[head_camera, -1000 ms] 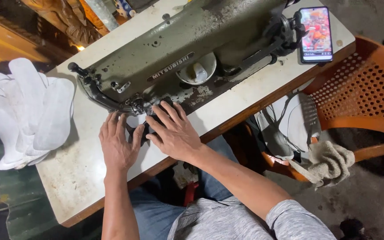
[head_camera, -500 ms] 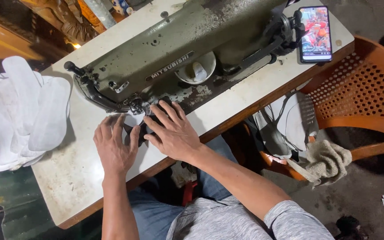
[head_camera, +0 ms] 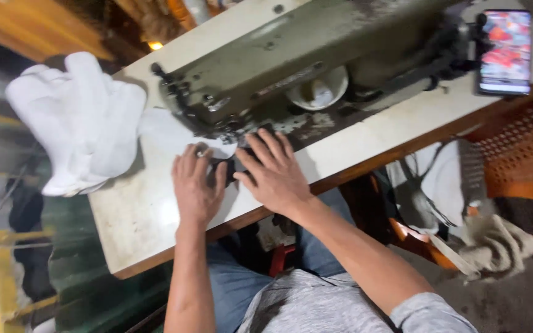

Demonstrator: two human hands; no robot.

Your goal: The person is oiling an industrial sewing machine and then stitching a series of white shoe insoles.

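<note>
Both hands are down flat on the pale, worn surface (head_camera: 155, 209), right under the needle end of the olive-green industrial sewing machine (head_camera: 291, 68). Between them lies a small dark piece of fabric (head_camera: 226, 166), with a patch of white cloth (head_camera: 220, 149) just beyond it, against the machine's foot.

The left hand (head_camera: 194, 185) sits on the near left side, fingers spread and pointing away toward the needle; its palm presses down, so this is no closed grip, just an open hand laid on the work. The right hand (head_camera: 272, 169) comes in from the near right, also open and flat, fingers fanned, its fingertips at the dark piece's right edge and reaching up to the machine bed.

So the dark piece lies squarely between the two hands, touching both, a shade closer under the right fingertips. The needle area is just beyond, on the far side. The piece is too covered to tell its long axis.

Off to the far left, a heap of white cloth (head_camera: 81, 123) hangs over the surface's edge, well apart from the hands. A phone with a lit screen (head_camera: 504, 52) rests at the far right. An orange perforated plastic chair (head_camera: 525, 154) stands to the right.
</note>
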